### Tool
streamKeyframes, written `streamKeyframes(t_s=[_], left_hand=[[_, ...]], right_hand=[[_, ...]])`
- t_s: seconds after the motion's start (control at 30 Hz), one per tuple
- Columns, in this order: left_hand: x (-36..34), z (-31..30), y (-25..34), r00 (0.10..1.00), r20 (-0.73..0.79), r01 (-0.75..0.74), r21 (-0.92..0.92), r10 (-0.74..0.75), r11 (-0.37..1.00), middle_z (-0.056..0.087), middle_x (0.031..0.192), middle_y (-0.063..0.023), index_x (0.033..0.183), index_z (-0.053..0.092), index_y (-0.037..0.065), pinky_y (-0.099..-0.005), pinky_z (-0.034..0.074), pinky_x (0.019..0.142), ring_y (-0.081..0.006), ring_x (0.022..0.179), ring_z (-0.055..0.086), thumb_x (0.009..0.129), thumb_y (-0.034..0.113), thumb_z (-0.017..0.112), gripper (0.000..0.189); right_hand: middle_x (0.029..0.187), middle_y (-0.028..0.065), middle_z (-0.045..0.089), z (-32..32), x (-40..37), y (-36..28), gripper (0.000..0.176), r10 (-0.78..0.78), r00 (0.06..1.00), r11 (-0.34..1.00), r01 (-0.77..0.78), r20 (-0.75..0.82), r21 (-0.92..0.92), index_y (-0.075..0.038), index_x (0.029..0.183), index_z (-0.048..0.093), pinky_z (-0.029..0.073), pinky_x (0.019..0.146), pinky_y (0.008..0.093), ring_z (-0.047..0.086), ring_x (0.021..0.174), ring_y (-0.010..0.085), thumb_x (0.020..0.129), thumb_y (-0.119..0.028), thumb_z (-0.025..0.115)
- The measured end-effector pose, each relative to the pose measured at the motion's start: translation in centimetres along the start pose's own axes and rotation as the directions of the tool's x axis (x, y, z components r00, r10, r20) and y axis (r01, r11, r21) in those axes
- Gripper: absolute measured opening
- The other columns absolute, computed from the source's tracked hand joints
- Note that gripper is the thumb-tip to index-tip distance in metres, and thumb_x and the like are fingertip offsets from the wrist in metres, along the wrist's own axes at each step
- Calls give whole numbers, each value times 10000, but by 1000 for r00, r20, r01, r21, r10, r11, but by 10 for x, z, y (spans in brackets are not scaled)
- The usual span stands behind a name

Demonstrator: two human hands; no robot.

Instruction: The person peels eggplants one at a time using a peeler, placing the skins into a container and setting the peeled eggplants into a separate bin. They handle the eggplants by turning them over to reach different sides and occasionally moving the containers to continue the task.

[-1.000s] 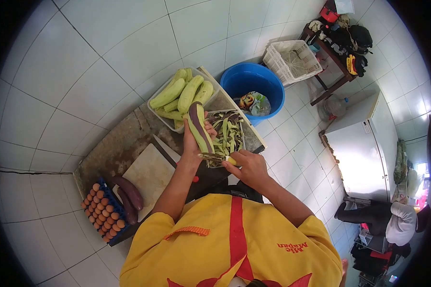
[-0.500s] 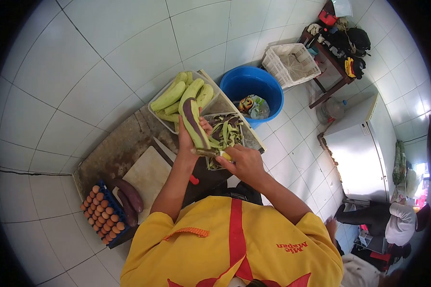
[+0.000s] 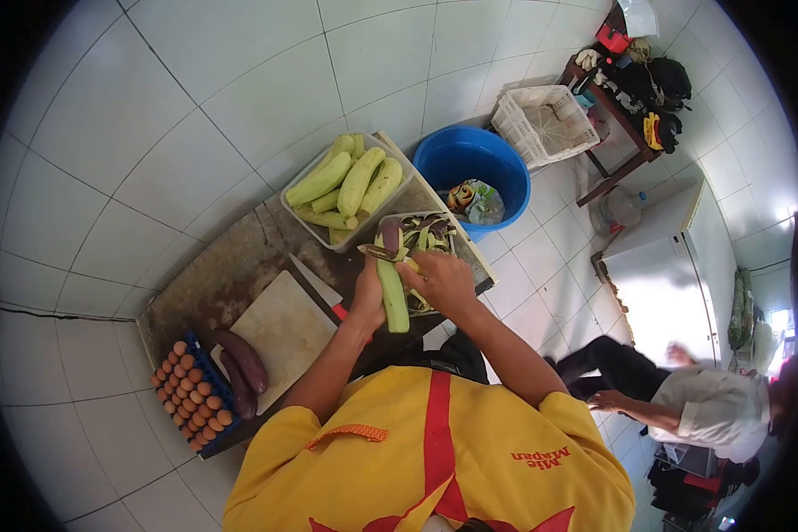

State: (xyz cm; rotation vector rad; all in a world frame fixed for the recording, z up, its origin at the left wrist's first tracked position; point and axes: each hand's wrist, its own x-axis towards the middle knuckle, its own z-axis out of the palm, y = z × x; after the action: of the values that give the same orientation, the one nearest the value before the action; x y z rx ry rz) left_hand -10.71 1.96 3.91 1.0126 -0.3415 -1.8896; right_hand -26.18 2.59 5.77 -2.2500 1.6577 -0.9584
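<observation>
My left hand (image 3: 370, 293) is wrapped round a partly peeled eggplant (image 3: 394, 297), pale green at the near end with purple skin at the far end. In my right hand (image 3: 443, 282) is a peeler (image 3: 383, 253), its blade lying across the eggplant. Just beyond my hands sits a container of dark and green peelings (image 3: 430, 232). Several peeled eggplants (image 3: 356, 186) fill a clear plastic box (image 3: 405, 188) behind it. A knife (image 3: 315, 282) lies beside a cutting board (image 3: 284, 324).
Two unpeeled eggplants (image 3: 242, 362) and an egg tray (image 3: 191, 390) are at the counter's left end. A blue bin (image 3: 514, 168) stands beyond the counter, near a white crate (image 3: 545, 124). A person (image 3: 714, 403) is at the right, by a white refrigerator (image 3: 661, 284).
The eggplant has come nearer my body, its peeled end now towards me. My left hand has shifted right and nearer. The other person has moved in from the right.
</observation>
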Motion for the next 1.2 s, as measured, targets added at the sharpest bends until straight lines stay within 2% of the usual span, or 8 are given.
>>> streamKeyframes(t_s=[0.13, 0.43, 0.5, 0.6, 0.7, 0.97, 1.07, 1.2], left_hand=[[11, -49, -16, 989, 135, 25, 242, -59, 970, 636, 1065, -53, 1309, 561, 102, -371, 557, 757, -160, 898, 632, 1092, 518, 339, 519], [-21, -63, -28, 940, 335, -300, 719, 66, 627, 601, 1019, 13, 1321, 575, 23, -253, 479, 806, -57, 908, 548, 1113, 424, 373, 495], [-27, -54, -20, 954, 292, -268, 713, 73, 649, 602, 1021, -14, 1318, 568, 24, -264, 501, 776, -76, 879, 583, 1108, 424, 389, 486], [-18, -66, -11, 978, 196, -73, 630, -67, 773, 598, 995, -37, 1343, 531, 34, -280, 536, 715, -109, 822, 625, 1103, 401, 407, 455], [-19, -59, 3, 969, 197, 26, 523, -150, 852, 594, 966, -49, 1394, 465, 62, -294, 557, 638, -144, 749, 660, 1096, 390, 428, 446], [-11, -37, -3, 959, 282, -117, 407, -3, 906, 627, 1301, -133, 1481, 388, 69, -315, 559, 648, -218, 885, 710, 1062, 339, 490, 509], [11, -44, -12, 916, 375, 107, 111, -142, 988, 579, 1381, -157, 1469, 415, 33, -322, 557, 735, -229, 1025, 689, 1042, 383, 504, 560], [23, -34, -16, 885, 414, 213, 47, -213, 976, 631, 1284, -149, 1381, 502, -14, -356, 523, 937, -238, 1081, 664, 1051, 391, 470, 524]], right_hand=[[640, 156, 633, 14, -4, 10, 473, 105, 992, 994, -105, 72, -7, -65, 739, 647, 519, 560, 463, 655, 612, 366, 943, -492, 636], [639, 201, 627, 51, -38, 65, 518, 369, 896, 897, -413, 245, 157, -49, 827, 719, 516, 580, 460, 641, 607, 367, 996, -510, 556], [553, 138, 582, 54, -44, 72, 568, 405, 850, 814, -503, 337, 290, -30, 820, 700, 479, 499, 401, 575, 471, 276, 1023, -528, 518], [534, 41, 465, 25, -42, 69, 672, 408, 490, 245, -871, 770, 425, 8, 892, 697, 389, 436, 322, 471, 441, 168, 1041, -591, 432], [555, -33, 379, -11, -30, 52, 728, 273, 314, -33, -942, 909, 335, 41, 936, 667, 299, 397, 270, 359, 426, 88, 1062, -602, 349], [479, -26, 332, -31, -24, 40, 736, 155, 304, -164, -930, 940, 328, 55, 895, 641, 330, 362, 278, 349, 363, 107, 1075, -584, 321], [470, -31, 326, -29, -25, 38, 731, 99, 320, -225, -915, 942, 334, 35, 849, 624, 329, 356, 275, 345, 355, 103, 1074, -589, 317], [466, -39, 325, -26, -26, 40, 723, 54, 364, -266, -892, 930, 364, 8, 807, 606, 324, 347, 265, 337, 346, 93, 1077, -589, 300]])
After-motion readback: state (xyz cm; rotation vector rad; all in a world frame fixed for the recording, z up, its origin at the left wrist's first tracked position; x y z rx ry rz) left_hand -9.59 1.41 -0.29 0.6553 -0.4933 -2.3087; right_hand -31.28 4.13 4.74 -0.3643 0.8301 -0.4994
